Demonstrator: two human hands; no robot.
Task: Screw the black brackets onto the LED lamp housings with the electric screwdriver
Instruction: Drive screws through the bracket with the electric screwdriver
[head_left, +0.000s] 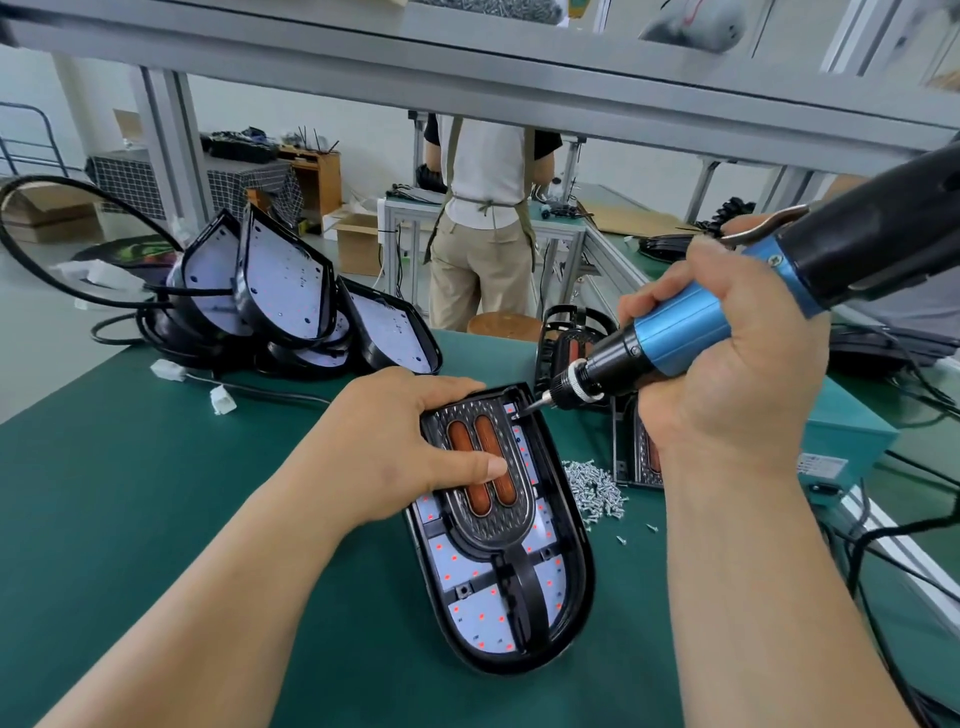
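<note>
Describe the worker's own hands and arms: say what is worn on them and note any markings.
Both hands are bare: the left hand and the right hand wear no gloves, and no rings show. The left forearm and the right forearm are uncovered down to the picture's lower edge, with no sleeve, watch or wristband in view. No markings show.

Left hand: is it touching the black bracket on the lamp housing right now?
Touching. The head view shows the left hand pressing down on the black bracket, its thumb lying flat across the two orange strips, no gap visible.
</note>
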